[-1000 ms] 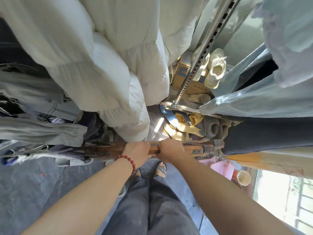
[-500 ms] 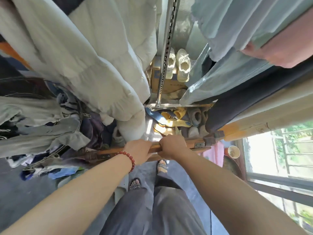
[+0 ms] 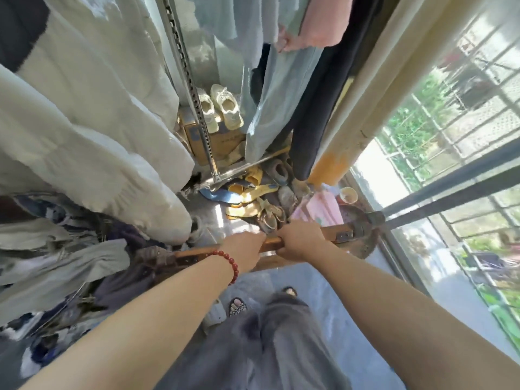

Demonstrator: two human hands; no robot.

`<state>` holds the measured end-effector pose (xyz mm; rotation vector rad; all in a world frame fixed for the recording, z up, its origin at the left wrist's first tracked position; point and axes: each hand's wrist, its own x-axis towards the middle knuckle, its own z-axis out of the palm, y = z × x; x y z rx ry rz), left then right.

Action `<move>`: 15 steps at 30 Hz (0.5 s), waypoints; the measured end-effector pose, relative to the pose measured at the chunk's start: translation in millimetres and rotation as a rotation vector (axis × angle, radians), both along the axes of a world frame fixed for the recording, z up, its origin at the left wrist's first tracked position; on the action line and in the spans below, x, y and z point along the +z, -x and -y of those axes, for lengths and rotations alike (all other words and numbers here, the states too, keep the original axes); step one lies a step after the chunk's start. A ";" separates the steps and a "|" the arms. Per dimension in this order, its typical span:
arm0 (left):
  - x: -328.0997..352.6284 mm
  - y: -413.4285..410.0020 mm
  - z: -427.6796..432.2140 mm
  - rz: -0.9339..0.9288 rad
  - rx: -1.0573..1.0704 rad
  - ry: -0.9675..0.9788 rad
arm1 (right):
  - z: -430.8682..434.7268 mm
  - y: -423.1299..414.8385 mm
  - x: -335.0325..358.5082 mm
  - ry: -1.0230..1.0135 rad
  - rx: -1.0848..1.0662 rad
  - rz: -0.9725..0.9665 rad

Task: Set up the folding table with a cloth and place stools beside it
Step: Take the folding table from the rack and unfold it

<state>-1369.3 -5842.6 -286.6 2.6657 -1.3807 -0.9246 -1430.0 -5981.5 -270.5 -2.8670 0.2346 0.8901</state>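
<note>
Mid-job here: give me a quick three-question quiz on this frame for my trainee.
1. True or false: both the left hand and the right hand curl their fingers round an edge of the folded brown wooden table.
2. Which wrist wears the red bead bracelet? A: left. B: right. C: neither.
3. Fill in: the pair of pale yellow sneakers sits on a brown box made of ____.

Key: 1 true; 2 A; 3 cardboard.
</note>
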 end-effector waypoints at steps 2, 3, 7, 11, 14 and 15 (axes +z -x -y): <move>1.2 13.7 7.0 0.006 -0.068 0.009 | 2.5 22.7 2.6 0.003 -0.066 -0.006; 1.9 20.6 10.7 0.002 -0.101 0.011 | 4.0 34.8 3.1 0.002 -0.097 -0.009; 3.7 52.2 24.0 -0.042 -0.230 -0.010 | 7.7 86.9 -0.1 -0.001 -0.219 -0.030; 5.2 98.0 33.8 -0.055 -0.342 -0.011 | 4.2 147.1 -7.6 0.002 -0.341 -0.020; 5.9 137.7 35.3 -0.036 -0.415 -0.007 | -4.4 193.8 -9.4 0.002 -0.424 -0.012; 6.2 152.3 34.8 -0.024 -0.440 -0.006 | -8.0 210.2 -9.9 -0.002 -0.452 -0.012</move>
